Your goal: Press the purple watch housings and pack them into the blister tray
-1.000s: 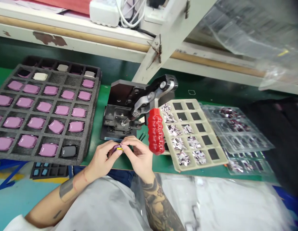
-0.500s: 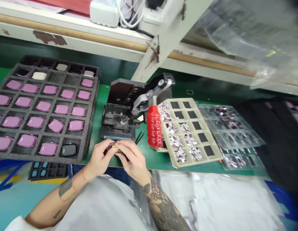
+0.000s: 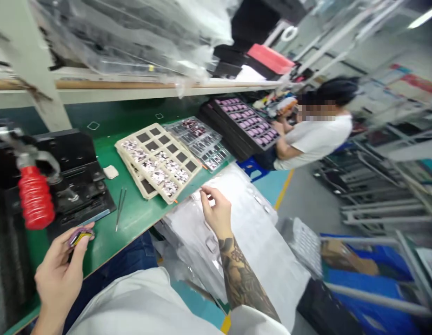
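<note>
My left hand (image 3: 64, 265) is closed around a small purple watch case (image 3: 75, 236) with yellow on its upper side, held at the bench's front edge beside the toggle press (image 3: 72, 186). The press's red ribbed handle (image 3: 36, 197) stands just above that hand. Out to the right, my right hand (image 3: 217, 211) hovers over white plastic-wrapped stacks, thumb and fingertips pinched together. Whatever is between them is too small to make out. Between the hands, tweezers (image 3: 121, 209) lie on the green bench (image 3: 132, 232). A beige compartment tray (image 3: 160, 160) of small shiny parts lies beyond them.
Clear plastic trays (image 3: 202, 139) and dark foam trays of purple watch cases (image 3: 245, 123) stand further along the bench. A co-worker (image 3: 311, 135) sits past them. A shelf (image 3: 132, 88) runs above the bench. A white pad (image 3: 110, 171) lies by the press.
The view has swung to the right. My hands, together on the watch case before, are now apart: the left keeps the case, while the right has moved away to the right.
</note>
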Available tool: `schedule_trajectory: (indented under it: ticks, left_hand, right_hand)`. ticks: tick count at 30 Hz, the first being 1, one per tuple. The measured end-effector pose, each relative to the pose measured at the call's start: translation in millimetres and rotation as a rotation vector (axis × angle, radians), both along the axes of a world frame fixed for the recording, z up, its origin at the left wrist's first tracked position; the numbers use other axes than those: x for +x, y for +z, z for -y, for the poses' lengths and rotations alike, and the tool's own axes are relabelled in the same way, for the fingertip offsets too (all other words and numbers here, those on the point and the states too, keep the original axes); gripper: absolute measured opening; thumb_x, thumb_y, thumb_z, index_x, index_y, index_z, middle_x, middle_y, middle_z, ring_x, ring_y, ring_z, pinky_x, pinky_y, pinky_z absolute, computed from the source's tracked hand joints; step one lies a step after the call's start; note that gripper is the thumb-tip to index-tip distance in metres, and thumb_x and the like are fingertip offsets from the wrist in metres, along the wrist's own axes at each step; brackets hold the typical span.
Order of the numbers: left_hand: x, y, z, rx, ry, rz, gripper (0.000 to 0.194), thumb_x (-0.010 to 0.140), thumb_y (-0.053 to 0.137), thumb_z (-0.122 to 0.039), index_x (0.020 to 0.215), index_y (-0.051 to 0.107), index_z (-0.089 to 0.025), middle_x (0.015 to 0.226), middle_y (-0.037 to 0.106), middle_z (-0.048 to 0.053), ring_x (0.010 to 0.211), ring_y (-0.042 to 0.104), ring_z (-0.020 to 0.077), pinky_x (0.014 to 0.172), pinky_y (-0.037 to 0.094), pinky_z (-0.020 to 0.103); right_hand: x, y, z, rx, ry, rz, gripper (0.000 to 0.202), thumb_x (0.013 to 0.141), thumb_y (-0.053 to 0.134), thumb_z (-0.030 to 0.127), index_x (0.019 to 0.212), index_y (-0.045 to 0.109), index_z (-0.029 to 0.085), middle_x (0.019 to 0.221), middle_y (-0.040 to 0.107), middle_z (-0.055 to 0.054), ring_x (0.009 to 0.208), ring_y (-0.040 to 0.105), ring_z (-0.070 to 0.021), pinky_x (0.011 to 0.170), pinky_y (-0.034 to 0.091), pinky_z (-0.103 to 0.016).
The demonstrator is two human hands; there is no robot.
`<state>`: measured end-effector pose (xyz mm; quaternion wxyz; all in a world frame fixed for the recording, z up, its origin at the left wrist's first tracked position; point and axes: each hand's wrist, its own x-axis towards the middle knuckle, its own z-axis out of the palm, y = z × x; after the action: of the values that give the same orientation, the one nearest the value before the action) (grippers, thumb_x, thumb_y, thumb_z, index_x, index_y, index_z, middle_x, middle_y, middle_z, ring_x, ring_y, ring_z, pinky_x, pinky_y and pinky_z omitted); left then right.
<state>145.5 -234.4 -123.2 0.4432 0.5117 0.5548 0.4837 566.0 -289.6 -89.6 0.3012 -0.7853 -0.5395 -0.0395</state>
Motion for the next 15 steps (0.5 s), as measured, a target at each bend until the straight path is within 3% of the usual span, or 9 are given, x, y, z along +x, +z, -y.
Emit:
schedule_trajectory:
  ticks: [4, 9, 15]
  left_hand:
    - [2.2, 6.0, 2.4, 0.043, 0.041, -0.045, 0.044, 0.097, 0.087, -0.043, 0.132, 0.077, -0.018, 0.128, 0.084, 0.011, 0.103, 0.083, 0.0241, 0.104, 0.068, 0.038]
    - [3.7, 4.6, 3.0, -0.031, 0.112, -0.022, 0.048, 0.095, 0.091, -0.042, 0.133, 0.076, -0.018, 0.123, 0.085, 0.009, 0.097, 0.082, 0.0202, 0.093, 0.068, 0.029]
    - [6.6, 8.1, 0.8, -0.008, 0.099, -0.101, 0.06, 0.094, 0.09, -0.046, 0.145, 0.074, -0.018, 0.121, 0.085, 0.01, 0.086, 0.08, 0.0206, 0.083, 0.07, 0.033]
  right_hand:
    - [42.2, -14.7, 16.7, -0.197, -0.025, 0.03, 0.024, 0.1, 0.061, 0.016, 0.119, 0.076, 0.02, 0.111, 0.084, -0.01, 0.105, 0.074, -0.0272, 0.1, 0.06, -0.044]
    - [48.7, -35.0, 10.2, -0.398, -0.003, 0.054, 0.034, 0.097, 0.066, 0.006, 0.129, 0.073, 0.016, 0.118, 0.083, -0.013, 0.111, 0.07, -0.027, 0.103, 0.056, -0.039]
    - [67.0, -35.5, -2.4, -0.472, 0.071, 0.028, 0.03, 0.091, 0.081, 0.007, 0.118, 0.076, 0.02, 0.105, 0.084, -0.006, 0.1, 0.074, -0.0219, 0.09, 0.054, -0.029]
